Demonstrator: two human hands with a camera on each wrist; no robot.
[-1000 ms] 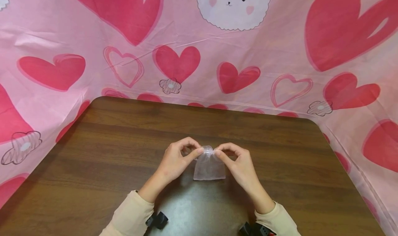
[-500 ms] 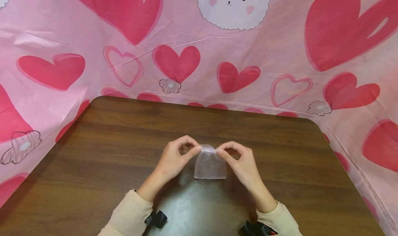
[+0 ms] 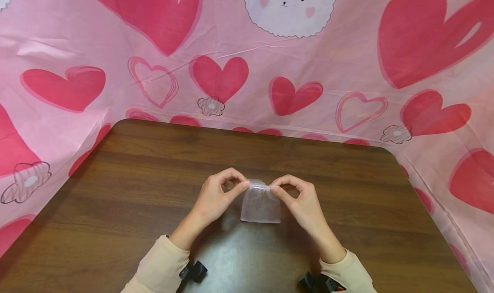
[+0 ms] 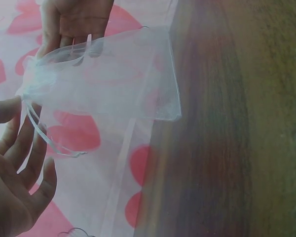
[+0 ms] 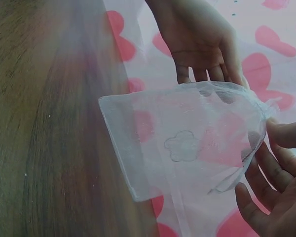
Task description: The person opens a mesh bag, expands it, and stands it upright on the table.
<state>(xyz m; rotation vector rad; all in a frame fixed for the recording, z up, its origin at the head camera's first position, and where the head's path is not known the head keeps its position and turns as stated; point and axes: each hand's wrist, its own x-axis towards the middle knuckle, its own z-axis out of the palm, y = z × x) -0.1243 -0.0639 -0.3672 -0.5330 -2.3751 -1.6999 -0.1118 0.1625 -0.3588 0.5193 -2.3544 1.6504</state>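
A small sheer white drawstring pouch (image 3: 261, 207) hangs between both hands, its neck gathered at the top and its square bottom hanging down. My left hand (image 3: 216, 195) pinches the left side of the neck between thumb and forefinger. Opposite it, my right hand (image 3: 302, 200) pinches the right side the same way. In the left wrist view, a thin white cord loop (image 4: 52, 140) dangles by the left fingers. Through the see-through mesh (image 5: 182, 143) in the right wrist view, only the cloth pattern behind shows.
A brown wooden table (image 3: 162, 155) lies beneath the hands. Pink cloth with red hearts (image 3: 220, 76) rises behind it and along both sides. Black wrist devices (image 3: 194, 271) sit at the sleeve cuffs.
Both hands have risen very slightly, and the right hand has shifted a little to the right, spreading the pouch's neck a bit wider. Both keep their pinch.
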